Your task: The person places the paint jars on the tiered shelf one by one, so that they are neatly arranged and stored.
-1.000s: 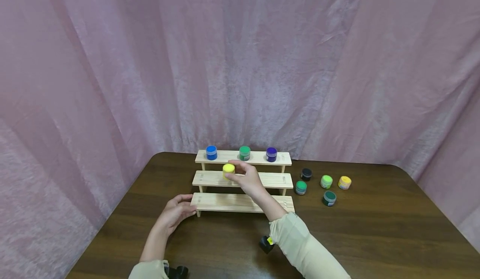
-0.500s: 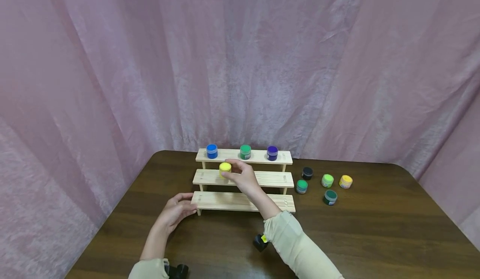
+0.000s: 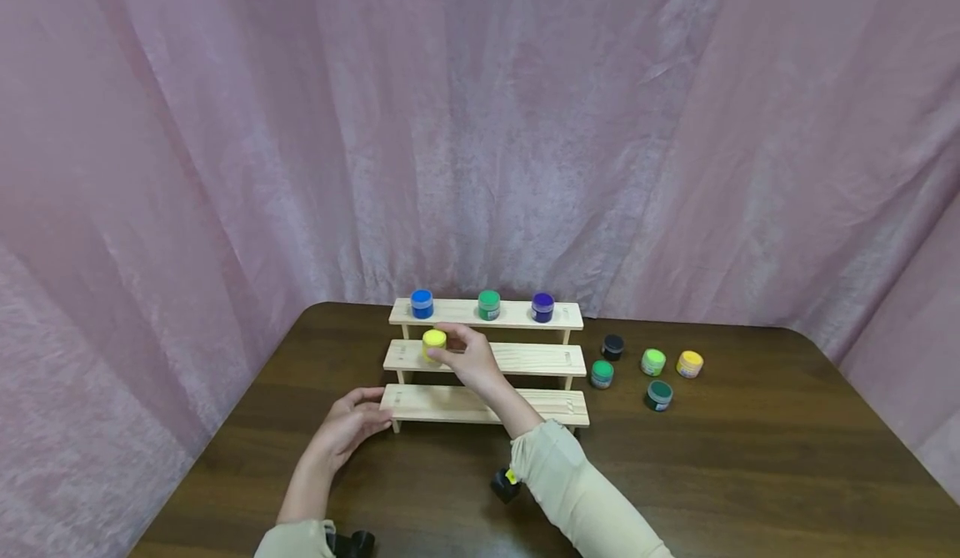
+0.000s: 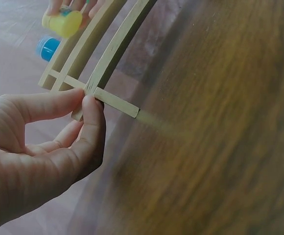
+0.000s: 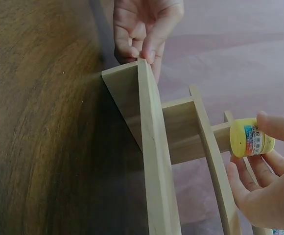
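A three-tier wooden display rack [image 3: 457, 404] stands on the table. My left hand [image 3: 347, 429] pinches the left end of its lowest board between thumb and fingers, plain in the left wrist view. In my right hand [image 3: 472, 364] is a small yellow paint jar [image 3: 433, 340], held at the left part of the middle tier. The right wrist view shows the jar's printed label [image 5: 252, 139] and the thumb and fingers round one end. Whether the jar touches the board I cannot tell. On the top tier sit a blue jar [image 3: 422, 304], a green jar [image 3: 489, 305] and a purple jar [image 3: 542, 308].
Right of the rack, several more jars stand on the brown table [image 3: 750, 441]: black [image 3: 612, 347], green [image 3: 602, 374], light green [image 3: 652, 363], orange-yellow [image 3: 689, 364] and dark green [image 3: 659, 396]. A pink curtain [image 3: 525, 124] hangs behind the table.
My right hand has moved left along the middle tier with the yellow paint jar. The left hand stays at the lowest board's end.
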### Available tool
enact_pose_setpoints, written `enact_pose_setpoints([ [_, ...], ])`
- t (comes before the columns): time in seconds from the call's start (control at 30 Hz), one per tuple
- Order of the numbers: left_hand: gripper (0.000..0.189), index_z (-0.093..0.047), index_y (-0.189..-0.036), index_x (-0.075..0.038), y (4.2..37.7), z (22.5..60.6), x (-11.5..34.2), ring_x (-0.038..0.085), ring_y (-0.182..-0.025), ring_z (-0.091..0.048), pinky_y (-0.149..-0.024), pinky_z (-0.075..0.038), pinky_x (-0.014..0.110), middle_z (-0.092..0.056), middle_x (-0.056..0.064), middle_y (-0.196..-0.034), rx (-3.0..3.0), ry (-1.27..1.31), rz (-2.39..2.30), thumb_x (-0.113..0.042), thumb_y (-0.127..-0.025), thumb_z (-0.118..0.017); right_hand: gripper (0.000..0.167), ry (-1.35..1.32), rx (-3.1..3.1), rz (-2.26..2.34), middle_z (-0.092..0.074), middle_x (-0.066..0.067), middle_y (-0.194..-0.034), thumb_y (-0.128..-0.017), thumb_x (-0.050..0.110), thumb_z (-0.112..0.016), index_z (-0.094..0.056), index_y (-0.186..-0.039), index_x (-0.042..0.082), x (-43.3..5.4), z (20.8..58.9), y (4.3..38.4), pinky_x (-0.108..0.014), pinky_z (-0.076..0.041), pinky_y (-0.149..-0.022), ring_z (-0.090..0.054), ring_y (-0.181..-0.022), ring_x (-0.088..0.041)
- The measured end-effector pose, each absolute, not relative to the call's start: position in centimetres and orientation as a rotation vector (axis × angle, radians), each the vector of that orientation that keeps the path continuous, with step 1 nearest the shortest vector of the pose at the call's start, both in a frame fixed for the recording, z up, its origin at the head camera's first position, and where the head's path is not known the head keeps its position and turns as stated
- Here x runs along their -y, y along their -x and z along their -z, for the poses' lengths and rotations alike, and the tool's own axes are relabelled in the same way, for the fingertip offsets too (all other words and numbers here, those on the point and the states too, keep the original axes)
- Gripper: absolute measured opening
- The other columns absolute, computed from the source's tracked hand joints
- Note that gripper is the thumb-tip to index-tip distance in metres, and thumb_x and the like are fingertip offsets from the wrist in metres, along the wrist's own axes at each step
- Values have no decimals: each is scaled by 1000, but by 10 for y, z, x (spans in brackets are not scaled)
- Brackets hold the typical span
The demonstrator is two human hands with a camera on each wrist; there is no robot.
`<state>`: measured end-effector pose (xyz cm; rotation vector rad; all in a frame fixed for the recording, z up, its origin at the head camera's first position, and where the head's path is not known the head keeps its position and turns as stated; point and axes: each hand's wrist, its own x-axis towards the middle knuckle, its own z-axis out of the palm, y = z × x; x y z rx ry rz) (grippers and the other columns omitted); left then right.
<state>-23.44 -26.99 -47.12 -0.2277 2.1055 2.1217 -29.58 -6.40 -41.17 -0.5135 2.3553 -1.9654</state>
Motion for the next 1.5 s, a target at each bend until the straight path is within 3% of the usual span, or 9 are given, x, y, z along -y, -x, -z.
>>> enact_pose_setpoints([
  [0.37, 56, -34, -139, 12, 234, 471, 270, 9, -80, -63, -76, -56, 19, -63, 6, -94, -2089, 202, -2142, 5, -89, -59, 45, 589, -2387, 1926, -66, -19, -122, -87, 10, -72, -60, -129, 1, 73, 413, 299, -34, -56, -91, -63, -111, -32],
  [1.07, 56, -34, -139, 12, 231, 470, 270, 9, -82, -62, -76, -55, 20, -64, 6, -95, -2102, 211, -2126, 4, -89, -59, 41, 574, -2547, 1765, -69, -13, -113, -87, 15, -73, -63, -125, 7, 87, 416, 297, -29, -52, -82, -62, -98, -23],
  [1.5, 56, -34, -139, 12, 233, 471, 271, 9, -82, -62, -77, -56, 20, -64, 6, -96, -2098, 201, -2129, 4, -89, -59, 49, 590, -2508, 1725, -63, -15, -126, -89, 16, -71, -56, -134, 7, 84, 417, 298, -41, -53, -95, -61, -111, -30],
])
